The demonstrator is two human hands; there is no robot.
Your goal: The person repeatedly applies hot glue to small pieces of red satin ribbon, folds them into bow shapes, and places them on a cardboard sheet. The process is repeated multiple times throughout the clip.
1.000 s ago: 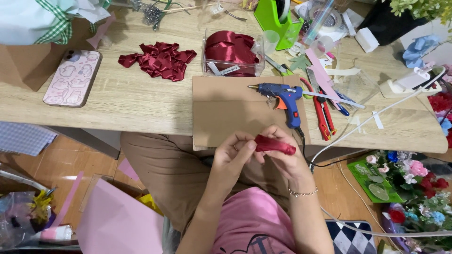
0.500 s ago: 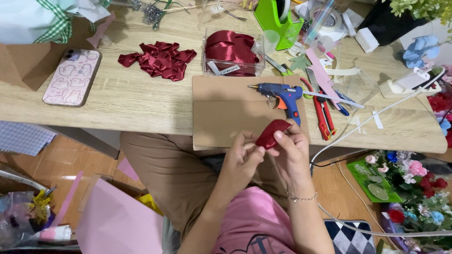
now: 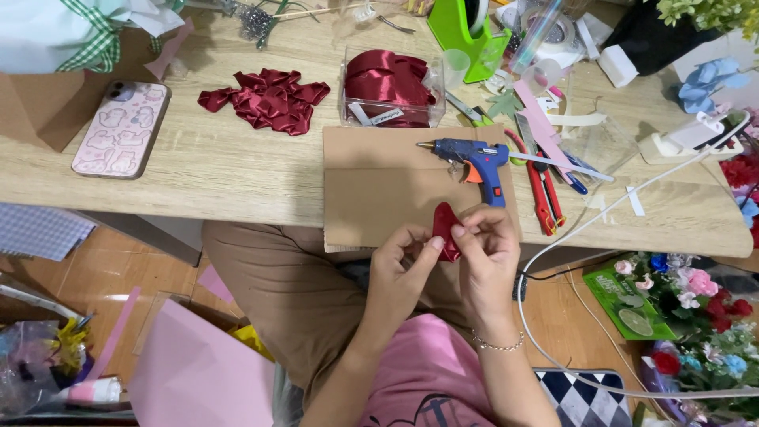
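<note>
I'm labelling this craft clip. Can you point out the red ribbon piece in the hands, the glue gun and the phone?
red ribbon piece (image 3: 445, 228), head view, on its upper fold between both hands.
glue gun (image 3: 466, 152), head view, on the blue barrel.
phone (image 3: 122, 129), head view, middle of its pink patterned case.

Red ribbon piece (image 3: 445, 229) half hidden (behind fingertips (image 3: 457, 232))

Bright, even light with soft shadows, sharp focus throughout, and slight wide-angle bending at the edges.
</note>
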